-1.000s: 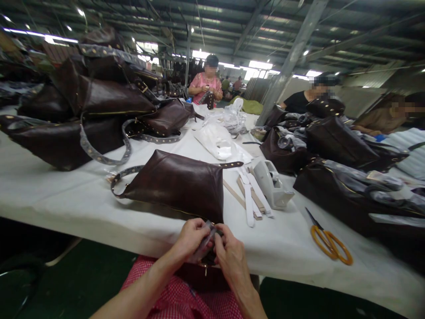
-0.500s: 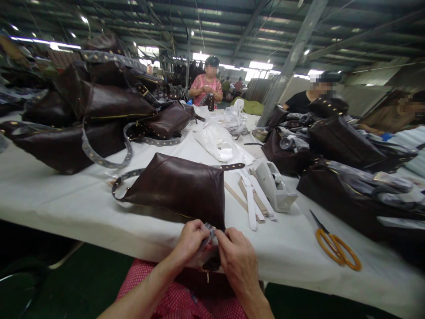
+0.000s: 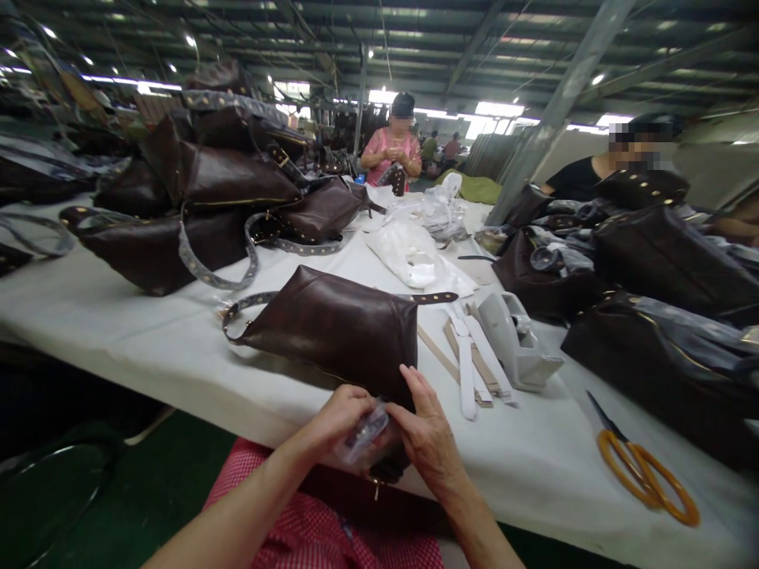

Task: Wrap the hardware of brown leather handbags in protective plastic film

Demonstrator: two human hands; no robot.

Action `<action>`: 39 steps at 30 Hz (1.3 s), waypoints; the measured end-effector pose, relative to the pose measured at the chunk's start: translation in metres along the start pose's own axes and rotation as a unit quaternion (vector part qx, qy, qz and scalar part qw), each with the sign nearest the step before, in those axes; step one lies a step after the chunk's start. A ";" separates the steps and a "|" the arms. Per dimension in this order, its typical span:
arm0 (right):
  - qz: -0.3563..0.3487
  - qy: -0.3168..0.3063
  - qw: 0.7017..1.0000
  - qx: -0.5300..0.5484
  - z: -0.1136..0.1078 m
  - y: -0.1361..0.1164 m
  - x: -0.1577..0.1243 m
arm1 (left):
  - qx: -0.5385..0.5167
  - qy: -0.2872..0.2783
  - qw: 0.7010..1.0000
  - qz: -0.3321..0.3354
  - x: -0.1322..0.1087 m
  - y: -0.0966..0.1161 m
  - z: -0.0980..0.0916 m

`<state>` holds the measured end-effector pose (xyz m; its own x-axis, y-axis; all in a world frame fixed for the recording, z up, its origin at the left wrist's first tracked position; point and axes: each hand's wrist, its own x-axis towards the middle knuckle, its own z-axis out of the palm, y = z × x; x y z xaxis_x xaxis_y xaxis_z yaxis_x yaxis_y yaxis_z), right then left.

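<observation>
My left hand is closed, pinching a piece of clear plastic wrap at the table's front edge. My right hand is beside it, thumb close to the wrap, with its fingers stretched out and apart near the corner of a dark brown leather bag. That bag lies on the table, a studded strap looping out at its left. Below my hands, dark brown leather with a small zip pull shows over my lap; what lies under my palms is hidden.
Orange-handled scissors lie at the right. A tape dispenser stands by white and tan strips. Brown bags are piled at the left, more bags at the right. Clear plastic lies behind. Co-workers are across the table.
My right hand's fingers have lifted and spread away from the wrap. The left hand still grips it, and more of the wrap shows. The whole view has shifted, moving things rightward.
</observation>
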<state>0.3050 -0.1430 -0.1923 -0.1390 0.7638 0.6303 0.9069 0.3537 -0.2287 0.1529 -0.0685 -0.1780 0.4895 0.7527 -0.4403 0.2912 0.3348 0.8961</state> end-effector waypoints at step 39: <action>0.012 0.071 0.997 0.025 0.012 0.006 -0.008 | 0.159 0.059 0.981 0.093 -0.006 0.010 0.008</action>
<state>0.3070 -0.1408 -0.2078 -0.0578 0.6898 0.7217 0.8876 0.3664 -0.2792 0.1596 -0.0738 -0.1665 0.4659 0.8502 -0.2450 0.4569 0.0059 0.8895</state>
